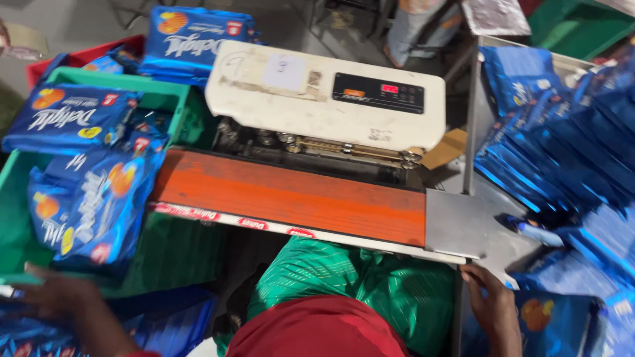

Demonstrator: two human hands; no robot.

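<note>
My left hand (pixel 63 294) lies flat at the lower left, fingers spread, over blue snack packets (pixel 40 337) at the bottom edge; whether it grips one is unclear. My right hand (pixel 489 301) rests against the front edge of the grey metal plate (pixel 456 228) at the lower right, holding nothing that I can see. Between the hands stands a cream band-sealing machine (pixel 324 92) with an orange conveyor belt (pixel 291 195). The belt carries nothing.
A green crate (pixel 165 99) on the left holds several large blue packets (pixel 92 205). A red crate (pixel 86 56) sits behind it. A heap of blue packets (pixel 569 152) fills the right. My green garment (pixel 344 281) is below the belt. Another person's legs (pixel 413 30) stand at the top.
</note>
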